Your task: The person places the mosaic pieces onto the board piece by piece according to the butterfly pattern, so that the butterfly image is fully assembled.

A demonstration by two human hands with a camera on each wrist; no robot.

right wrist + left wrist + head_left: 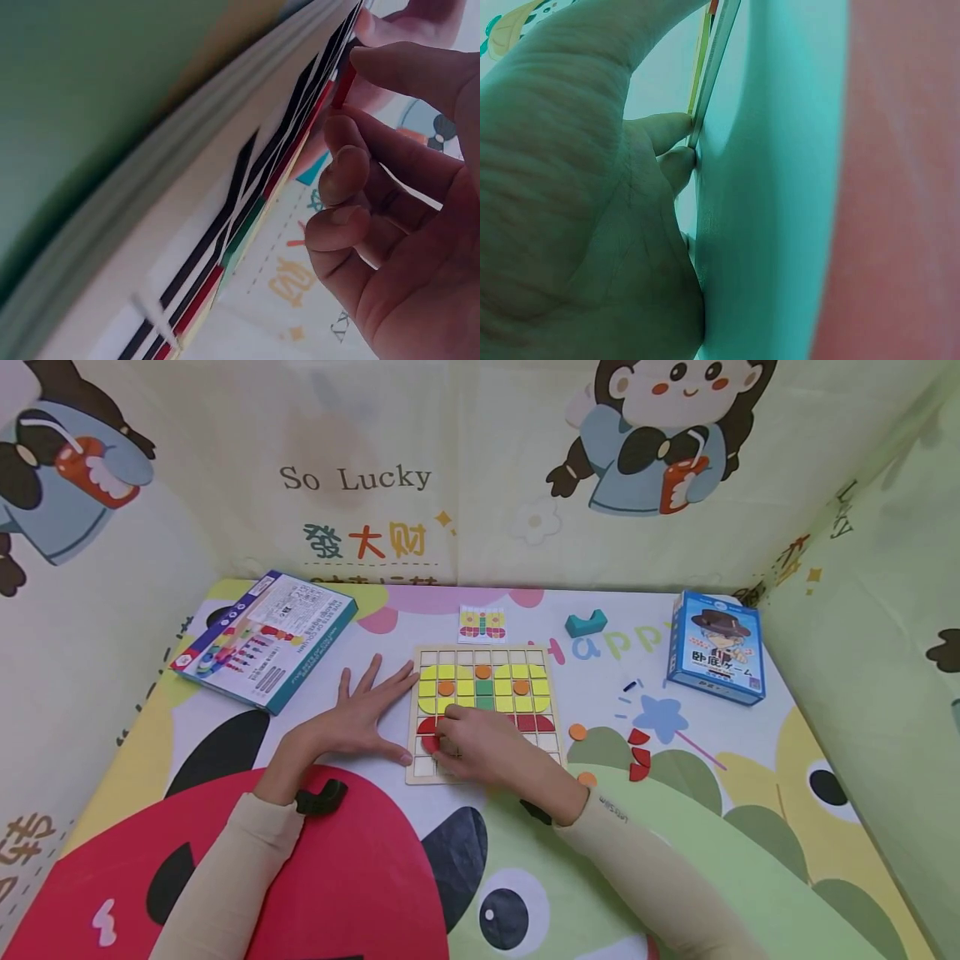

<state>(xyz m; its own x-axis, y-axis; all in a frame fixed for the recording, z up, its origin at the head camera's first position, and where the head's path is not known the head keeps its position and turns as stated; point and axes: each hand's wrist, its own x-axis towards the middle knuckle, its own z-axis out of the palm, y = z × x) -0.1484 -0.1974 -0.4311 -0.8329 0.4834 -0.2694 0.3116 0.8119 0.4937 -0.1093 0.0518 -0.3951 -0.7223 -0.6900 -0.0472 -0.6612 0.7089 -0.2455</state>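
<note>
A wooden grid board (pixel 551 745) lies on the table, with yellow, orange, green and red flat pieces set in its squares. My left hand (pixel 367 714) is spread at the board's left side, fingertips and thumb right at its edge. Over the lower left squares is my right hand (pixel 483 743). In the right wrist view it pinches a small red flat piece (pixel 344 85) between thumb and forefinger, standing on edge close to the board. Red pieces (pixel 534 723) fill part of a lower row; my right hand hides the middle of that row.
Behind the board lies a small pattern card (pixel 482 625). Loose red pieces (pixel 639 753) and orange discs (pixel 577 732) are scattered right of it. A teal block (pixel 586 623) and a blue game box (pixel 716 647) stand beyond. At the back left is a flat box (pixel 266 639).
</note>
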